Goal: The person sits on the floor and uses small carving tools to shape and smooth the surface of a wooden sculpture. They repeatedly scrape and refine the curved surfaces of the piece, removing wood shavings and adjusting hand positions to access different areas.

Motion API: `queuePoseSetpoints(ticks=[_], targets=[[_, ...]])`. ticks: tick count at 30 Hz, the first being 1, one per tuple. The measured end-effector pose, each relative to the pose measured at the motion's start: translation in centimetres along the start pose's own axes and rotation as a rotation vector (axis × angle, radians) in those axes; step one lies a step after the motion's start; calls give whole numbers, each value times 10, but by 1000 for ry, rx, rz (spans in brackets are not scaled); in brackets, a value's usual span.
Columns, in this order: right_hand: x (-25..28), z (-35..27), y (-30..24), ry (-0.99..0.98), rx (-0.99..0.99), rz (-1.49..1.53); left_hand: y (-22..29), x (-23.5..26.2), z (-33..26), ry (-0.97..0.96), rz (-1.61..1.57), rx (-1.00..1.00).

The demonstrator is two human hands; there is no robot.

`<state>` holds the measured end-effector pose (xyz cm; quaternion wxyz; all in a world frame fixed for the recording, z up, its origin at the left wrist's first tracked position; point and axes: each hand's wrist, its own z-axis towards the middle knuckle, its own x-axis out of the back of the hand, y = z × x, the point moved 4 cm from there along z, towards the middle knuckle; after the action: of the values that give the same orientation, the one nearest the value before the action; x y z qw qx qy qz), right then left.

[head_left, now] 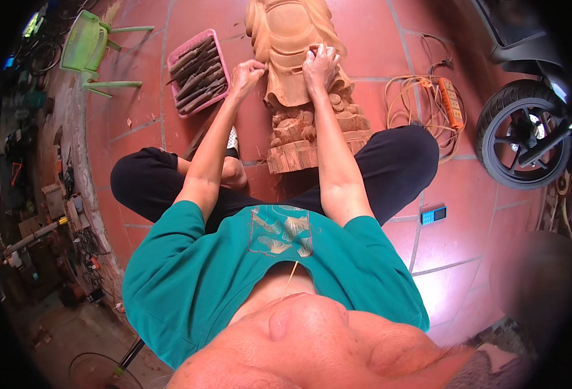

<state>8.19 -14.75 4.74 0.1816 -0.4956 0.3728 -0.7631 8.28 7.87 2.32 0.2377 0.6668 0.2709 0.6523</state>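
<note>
Before our folded legs (399,159) is the wooden carving (287,81); we'd do well to keep it steady and our touch light along its grain. Our right hand (321,63) rests curled on its front, our left hand (248,76), half closed, by its edge (whether either grips anything, we cannot tell).

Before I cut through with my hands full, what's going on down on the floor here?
A person sits on the red tiles, legs folded, with a carved wooden figure in front, its base nearest their lap. Their right hand is at the carved robe; their left hand is by its left edge, and whether it holds anything is hard to see. A pink basket of long dark pieces sits to the left, and an orange power strip to the right.
</note>
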Motion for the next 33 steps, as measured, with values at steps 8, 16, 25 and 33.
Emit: queuePoseSetpoints(ticks=[8,16,25,33], targets=[[-1,-1,-4,5,24,-12,23,-8,12,-20,190,-71],[-2,-1,0,0,-1,-36,44,-1,-6,-222,187,-148],[-4,-1,-1,-5,0,-38,32,-12,1,154,341,-213],[-2,1,1,-2,-3,-25,40,-5,-8,-115,237,-234]])
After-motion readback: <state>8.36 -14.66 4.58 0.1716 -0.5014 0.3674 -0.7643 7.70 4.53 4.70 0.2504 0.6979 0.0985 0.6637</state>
